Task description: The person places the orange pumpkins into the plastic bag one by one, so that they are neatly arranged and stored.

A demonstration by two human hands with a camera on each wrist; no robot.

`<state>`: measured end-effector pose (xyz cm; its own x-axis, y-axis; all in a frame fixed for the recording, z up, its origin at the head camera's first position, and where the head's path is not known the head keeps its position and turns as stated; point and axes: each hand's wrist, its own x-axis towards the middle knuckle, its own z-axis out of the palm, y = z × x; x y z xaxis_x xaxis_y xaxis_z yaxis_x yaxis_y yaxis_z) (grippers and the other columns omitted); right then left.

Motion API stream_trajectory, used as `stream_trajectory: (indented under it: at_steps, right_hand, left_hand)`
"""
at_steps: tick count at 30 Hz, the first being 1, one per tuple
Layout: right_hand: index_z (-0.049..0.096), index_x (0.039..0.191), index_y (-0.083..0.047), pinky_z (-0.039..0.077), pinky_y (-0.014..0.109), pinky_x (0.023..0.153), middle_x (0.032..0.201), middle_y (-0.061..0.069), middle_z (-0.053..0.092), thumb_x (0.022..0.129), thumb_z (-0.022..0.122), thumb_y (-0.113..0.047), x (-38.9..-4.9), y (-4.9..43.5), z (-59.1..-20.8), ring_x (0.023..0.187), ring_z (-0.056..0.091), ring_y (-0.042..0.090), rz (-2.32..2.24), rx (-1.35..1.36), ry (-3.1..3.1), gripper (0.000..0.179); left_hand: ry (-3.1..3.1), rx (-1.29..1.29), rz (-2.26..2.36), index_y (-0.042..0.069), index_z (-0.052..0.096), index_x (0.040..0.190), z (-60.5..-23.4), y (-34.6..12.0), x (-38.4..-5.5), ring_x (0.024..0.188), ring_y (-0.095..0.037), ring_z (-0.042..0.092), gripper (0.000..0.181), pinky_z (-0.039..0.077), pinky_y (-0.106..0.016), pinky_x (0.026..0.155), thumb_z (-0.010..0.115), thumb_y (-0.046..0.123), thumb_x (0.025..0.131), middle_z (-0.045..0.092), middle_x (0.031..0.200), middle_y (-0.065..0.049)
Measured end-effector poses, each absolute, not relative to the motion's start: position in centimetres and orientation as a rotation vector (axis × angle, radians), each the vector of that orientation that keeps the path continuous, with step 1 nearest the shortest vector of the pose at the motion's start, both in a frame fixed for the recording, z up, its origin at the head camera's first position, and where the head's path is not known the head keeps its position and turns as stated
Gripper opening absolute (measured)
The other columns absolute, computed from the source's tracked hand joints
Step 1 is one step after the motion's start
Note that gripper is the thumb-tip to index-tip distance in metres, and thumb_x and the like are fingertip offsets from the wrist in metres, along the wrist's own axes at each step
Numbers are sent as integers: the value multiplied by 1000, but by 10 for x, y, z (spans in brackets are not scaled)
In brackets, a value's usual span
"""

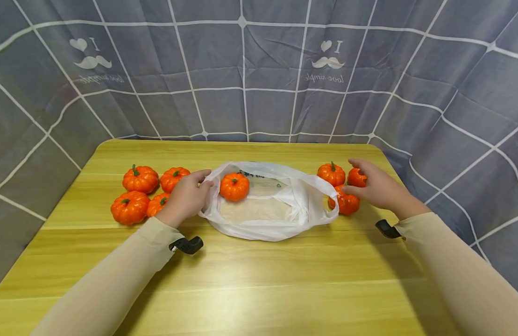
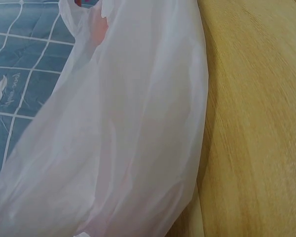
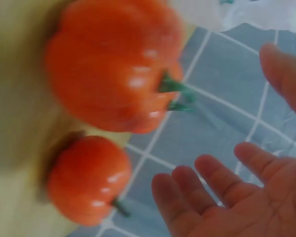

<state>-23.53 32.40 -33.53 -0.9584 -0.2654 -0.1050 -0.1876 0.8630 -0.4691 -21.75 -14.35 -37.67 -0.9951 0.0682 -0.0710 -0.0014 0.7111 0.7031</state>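
A white plastic bag [image 1: 259, 231] lies with its mouth spread wide at the middle of the table, one orange pumpkin [image 1: 234, 186] inside near its left end. My left hand [image 1: 187, 193] grips the bag's left rim; in the left wrist view the bag's side [image 2: 138, 123] fills most of the picture and hides the fingers. Over on the right, my right hand [image 1: 378, 186] is held above three small pumpkins, fingers and thumb spread. Its palm [image 3: 251, 207] holds nothing in the right wrist view, apart from a larger-looking pumpkin [image 3: 108, 64] and a smaller-looking one [image 3: 89, 180].
Several more pumpkins [image 1: 130, 207] sit in a cluster left of my left hand, partly behind it. The wooden table [image 1: 242, 289] ends at a grey checked curtain [image 1: 267, 112] at the back and sides. A black device [image 1: 189, 245] is strapped at each wrist.
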Motion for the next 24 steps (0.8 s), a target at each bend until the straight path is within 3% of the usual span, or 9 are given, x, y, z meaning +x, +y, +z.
stream_trajectory:
  at_steps: [11,18,24]
  right_hand:
    - [34,158,9,32,67,121,161,34,38,87,87,-36,-227,339,-362,148,38,54,-717,-377,2786,100]
    - [38,155,10,40,69,114,153,35,48,84,89,-36,-223,342,-375,135,52,54,-644,-398,2811,99]
    - [34,157,9,41,70,112,150,38,50,82,91,-39,-223,342,-385,131,55,56,-615,-406,2816,106]
  left_hand:
    - [2827,75,1161,4,47,158,-379,-144,-219,104,-32,61,52,50,-31,73,49,26,110,58,148,-23]
    - [2827,71,1179,3,49,156,-380,-145,-219,92,-30,61,52,48,-31,68,50,26,109,61,145,-23]
    - [2824,68,1188,3,49,156,-379,-146,-218,86,-29,59,52,47,-31,65,50,26,110,61,144,-23]
